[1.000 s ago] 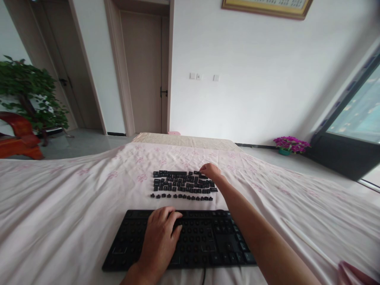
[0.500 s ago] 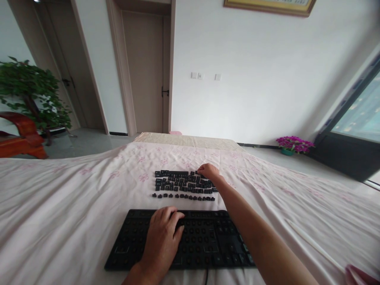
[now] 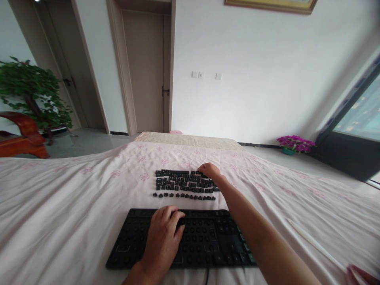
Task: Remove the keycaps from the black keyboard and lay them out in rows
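A black keyboard (image 3: 196, 248) lies on the cloth in front of me, with many of its keys stripped off and the sockets bare. My left hand (image 3: 164, 233) rests on its left-middle part, palm down, thumb apart from the fingers. Beyond it, loose black keycaps (image 3: 185, 189) are laid out in rough rows, with a long space bar (image 3: 179, 172) in the farthest row. My right hand (image 3: 209, 170) reaches over the right side of the keyboard to the far right end of those rows. Its fingers are pinched at a keycap (image 3: 198, 172), which they partly hide.
A pale cloth (image 3: 89, 206) with pink flowers covers the surface, wrinkled at the sides. A thin white strip (image 3: 314, 243) runs along the right. A cable (image 3: 207, 275) leaves the keyboard's near edge. Farther off are a wooden chair (image 3: 26, 134), a plant (image 3: 32, 91) and purple flowers (image 3: 297, 143).
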The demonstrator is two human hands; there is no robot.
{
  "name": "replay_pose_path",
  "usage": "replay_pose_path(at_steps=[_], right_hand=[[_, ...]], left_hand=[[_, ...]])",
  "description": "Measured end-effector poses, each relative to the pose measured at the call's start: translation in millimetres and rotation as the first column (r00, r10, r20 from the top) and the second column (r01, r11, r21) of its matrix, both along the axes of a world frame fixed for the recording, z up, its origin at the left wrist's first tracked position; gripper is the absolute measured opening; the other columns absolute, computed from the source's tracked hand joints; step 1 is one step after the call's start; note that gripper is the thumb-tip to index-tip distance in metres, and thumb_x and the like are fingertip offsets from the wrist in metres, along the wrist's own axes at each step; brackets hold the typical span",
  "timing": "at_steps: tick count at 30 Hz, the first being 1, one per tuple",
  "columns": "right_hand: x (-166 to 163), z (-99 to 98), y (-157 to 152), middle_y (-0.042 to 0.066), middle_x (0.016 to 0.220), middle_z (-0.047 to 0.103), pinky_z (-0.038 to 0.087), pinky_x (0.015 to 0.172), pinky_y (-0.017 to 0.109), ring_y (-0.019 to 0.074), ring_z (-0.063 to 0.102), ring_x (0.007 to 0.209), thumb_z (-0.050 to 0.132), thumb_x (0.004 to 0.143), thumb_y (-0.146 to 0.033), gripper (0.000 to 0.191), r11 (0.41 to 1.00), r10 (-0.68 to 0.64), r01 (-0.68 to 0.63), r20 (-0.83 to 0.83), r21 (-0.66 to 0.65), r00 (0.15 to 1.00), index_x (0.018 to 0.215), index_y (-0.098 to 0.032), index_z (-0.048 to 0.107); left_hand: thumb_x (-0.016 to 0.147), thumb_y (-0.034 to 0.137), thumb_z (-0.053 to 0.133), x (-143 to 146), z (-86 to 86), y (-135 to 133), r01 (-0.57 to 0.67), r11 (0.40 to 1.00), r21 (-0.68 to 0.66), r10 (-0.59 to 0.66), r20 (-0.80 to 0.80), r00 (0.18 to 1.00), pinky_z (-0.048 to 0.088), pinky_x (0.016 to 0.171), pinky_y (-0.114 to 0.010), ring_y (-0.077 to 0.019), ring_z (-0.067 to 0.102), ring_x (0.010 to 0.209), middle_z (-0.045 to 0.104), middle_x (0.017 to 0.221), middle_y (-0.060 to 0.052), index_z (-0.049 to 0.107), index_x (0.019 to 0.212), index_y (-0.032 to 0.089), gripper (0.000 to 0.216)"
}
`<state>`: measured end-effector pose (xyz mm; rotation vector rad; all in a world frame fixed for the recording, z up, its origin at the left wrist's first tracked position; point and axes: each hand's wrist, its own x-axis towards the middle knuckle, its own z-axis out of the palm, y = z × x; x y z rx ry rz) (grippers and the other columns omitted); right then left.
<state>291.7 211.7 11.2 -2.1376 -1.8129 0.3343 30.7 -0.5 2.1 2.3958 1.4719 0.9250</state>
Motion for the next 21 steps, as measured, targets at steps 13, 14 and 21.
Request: replay_pose_path(at_steps=[13,14,21], right_hand=[[-8.7,44.5,-45.3,0.004,0.096,0.071,0.041,0.073,0.020,0.0153,0.063,0.086,0.026,0.097,-0.048,0.056,0.991,0.070,-0.055,-0.125,0.120,0.990,0.092,-0.019,0.073],[-10.4,50.7,-56.5,0.003,0.098,0.071,0.041,0.076,0.019,0.0145,0.062,0.088,0.021,0.098,-0.048,0.059,0.988,0.093,-0.074,-0.141,0.134,0.986,0.093,-0.021,0.073],[-30.9,74.6,-179.1,0.005,0.078,0.069,0.043,0.055,0.021,0.0115,0.055,0.058,0.026,0.094,-0.057,0.060,0.954,0.282,-0.193,-0.478,0.227,0.832,0.092,-0.015,0.069]], left_hand=[[0.080,0.014,0.060,-2.3,1.7,-1.1,0.015,1.000,0.023,-0.014,-0.039,0.999,0.041,0.096,-0.043,-0.0230,0.053,0.105,0.059,0.106,-0.004,0.065,0.102,0.024,0.024],[0.081,0.015,0.060,-2.4,2.2,-1.4,0.022,0.999,0.027,-0.020,-0.047,0.999,0.041,0.096,-0.043,-0.0230,0.053,0.105,0.059,0.105,-0.005,0.065,0.102,0.024,0.024],[0.082,0.012,0.059,2.4,10.5,-14.0,0.110,0.990,0.089,-0.109,-0.016,0.994,0.041,0.095,-0.042,-0.0224,0.053,0.105,0.061,0.106,-0.005,0.065,0.102,0.024,0.024]])
